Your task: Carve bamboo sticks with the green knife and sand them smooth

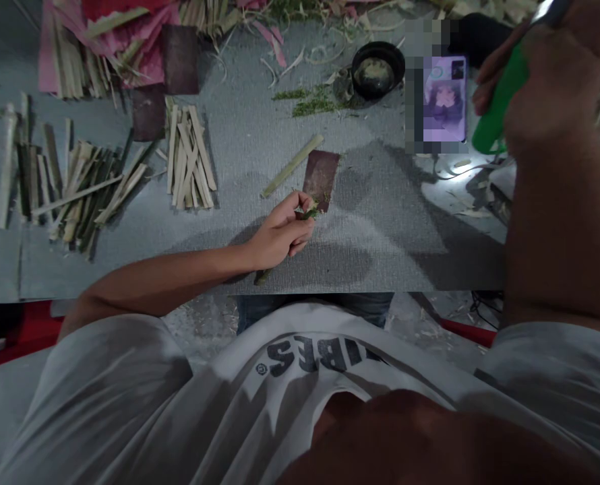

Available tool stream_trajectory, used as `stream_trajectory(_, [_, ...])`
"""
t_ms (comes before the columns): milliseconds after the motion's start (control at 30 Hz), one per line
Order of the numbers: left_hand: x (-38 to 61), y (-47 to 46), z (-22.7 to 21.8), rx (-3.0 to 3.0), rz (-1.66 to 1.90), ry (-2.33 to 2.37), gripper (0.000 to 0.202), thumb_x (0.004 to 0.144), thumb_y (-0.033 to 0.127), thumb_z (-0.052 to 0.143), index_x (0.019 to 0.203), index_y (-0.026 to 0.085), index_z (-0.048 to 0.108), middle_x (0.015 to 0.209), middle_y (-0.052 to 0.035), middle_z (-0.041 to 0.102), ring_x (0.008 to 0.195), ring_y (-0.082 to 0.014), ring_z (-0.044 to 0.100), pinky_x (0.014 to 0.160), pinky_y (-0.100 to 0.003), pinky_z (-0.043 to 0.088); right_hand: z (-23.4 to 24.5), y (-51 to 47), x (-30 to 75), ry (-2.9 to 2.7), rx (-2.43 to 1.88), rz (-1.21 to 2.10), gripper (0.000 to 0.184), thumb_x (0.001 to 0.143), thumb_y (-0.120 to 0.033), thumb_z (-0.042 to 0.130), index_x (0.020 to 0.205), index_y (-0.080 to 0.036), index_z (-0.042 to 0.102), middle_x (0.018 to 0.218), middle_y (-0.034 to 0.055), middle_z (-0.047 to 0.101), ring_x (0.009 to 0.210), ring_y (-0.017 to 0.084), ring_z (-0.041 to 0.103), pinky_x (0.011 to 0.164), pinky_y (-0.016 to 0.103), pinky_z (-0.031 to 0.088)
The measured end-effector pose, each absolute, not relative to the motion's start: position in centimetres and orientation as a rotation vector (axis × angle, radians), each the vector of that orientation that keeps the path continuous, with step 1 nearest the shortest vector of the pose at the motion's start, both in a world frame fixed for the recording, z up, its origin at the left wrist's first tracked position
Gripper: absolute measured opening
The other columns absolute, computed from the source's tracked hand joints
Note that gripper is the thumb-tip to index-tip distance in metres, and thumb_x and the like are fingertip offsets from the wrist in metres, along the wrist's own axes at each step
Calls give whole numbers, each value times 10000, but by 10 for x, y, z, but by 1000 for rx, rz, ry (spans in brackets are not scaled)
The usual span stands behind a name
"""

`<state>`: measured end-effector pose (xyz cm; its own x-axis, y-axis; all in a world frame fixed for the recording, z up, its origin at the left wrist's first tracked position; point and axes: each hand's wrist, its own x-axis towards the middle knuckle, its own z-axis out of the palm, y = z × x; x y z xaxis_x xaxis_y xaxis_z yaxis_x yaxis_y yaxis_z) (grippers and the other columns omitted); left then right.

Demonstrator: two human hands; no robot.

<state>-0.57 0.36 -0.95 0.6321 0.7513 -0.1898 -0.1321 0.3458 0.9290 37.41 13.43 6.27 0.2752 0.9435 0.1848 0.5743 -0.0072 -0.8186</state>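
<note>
Green strip (pixel 263 276) was pinched in the left hand, (pixel 280 236) over the front middle of the grey table. (pixel 239 162) Biggest to smallest: one table, one pink wrap (pixel 151 57) at the far left, three brown sheets, (pixel 180 59) one black bowl, (pixel 379 49) one phone, (pixel 444 131) one loose stick (pixel 292 167) beside the nearest sheet. Left hand was nearly closed, thumb and fingers on the strip. Right hand, (pixel 545 101) raised, was wrapped around a green object, (pixel 499 108) maybe a tool, hard to say. Fingers hid the strip's middle, the right hand ran off frame, and the stick pile (pixel 85 195) overlapped too much to count.
</note>
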Motion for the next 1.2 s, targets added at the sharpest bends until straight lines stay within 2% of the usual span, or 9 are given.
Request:
stream_trajectory(67, [-6, 4, -10, 1074, 650, 682, 487, 1131, 526, 839, 1133, 348, 386, 702, 188, 392, 518, -108, 271, 527, -252, 367, 64, 119, 352, -1232, -1550, 770, 577, 1175, 145, 366, 771, -213, 572, 690, 5, 676, 570, 65, 654, 639, 324, 394])
stream_trajectory(133, [-6, 5, -10, 1069, 660, 656, 483, 1147, 534, 835, 1144, 348, 390, 698, 194, 371, 530, -107, 245, 534, -241, 347, 60, 96, 325, -1122, -1403, 1085, 544, 1230, 115, 445, 844, -235, 600, 676, -27, 682, 507, 86, 606, 569, 269, 405])
stream_trajectory(267, [-4, 12, -12, 1023, 662, 624, 581, 1149, 638, 887, 1142, 354, 380, 683, 206, 332, 537, -100, 160, 529, -235, 271, 41, 47, 271, -1124, -1273, 1635, 306, 1301, -218, 693, 996, -218, 716, 788, 27, 757, 551, 178, 702, 501, 286, 540])
stream_trajectory(400, [0, 20, -17, 981, 646, 620, 755, 1035, 783, 1016, 1147, 357, 403, 767, 162, 515, 507, -97, 272, 486, -261, 305, 24, 25, 238, -972, -907, 2153, 286, 1219, -435, 839, 1069, -223, 719, 814, 14, 727, 521, 158, 611, 466, 285, 525])
stream_trajectory(500, [2, 21, -21, 942, 648, 612, 784, 1034, 824, 1013, 1164, 355, 399, 811, 164, 533, 509, -91, 275, 477, -263, 336, 16, 30, 238, -1019, -740, 2169, 408, 1204, -575, 899, 1051, -237, 729, 749, -12, 672, 481, 164, 577, 447, 297, 487])
stream_trajectory(700, [0, 19, -19, 914, 616, 541, 783, 1100, 842, 939, 1134, 358, 324, 698, 204, 351, 524, -105, 222, 525, -230, 351, 0, 49, 270, -1121, -795, 2217, 577, 1167, -718, 947, 957, -216, 756, 697, 5, 683, 471, 179, 636, 430, 281, 482])
stream_trajectory(967, [2, 35, -23, 952, 524, 468, 814, 1035, 821, 1022, 1112, 349, 364, 705, 194, 443, 493, -85, 282, 524, -242, 381, -1, 37, 276, -1339, -839, 2215, 629, 1177, -777, 969, 997, -190, 829, 671, 5, 678, 545, 184, 703, 530, 272, 617])
stream_trajectory(1133, [-1, 37, -18, 964, 487, 519, 642, 1060, 514, 1013, 1129, 334, 400, 712, 183, 494, 499, -61, 280, 558, -230, 279, -3, 27, 269, -1447, -784, 2246, 612, 1238, -788, 885, 1058, -205, 844, 684, -19, 657, 534, 159, 607, 480, 257, 581])
stream_trajectory(1200, [-2, 38, -15, 984, 470, 504, 552, 1035, 349, 957, 1155, 328, 419, 765, 141, 654, 485, -51, 329, 556, -233, 258, -5, 25, 264, -1430, -735, 2255, 605, 1232, -787, 892, 1045, -215, 833, 683, -27, 637, 540, 157, 587, 479, 257, 587])
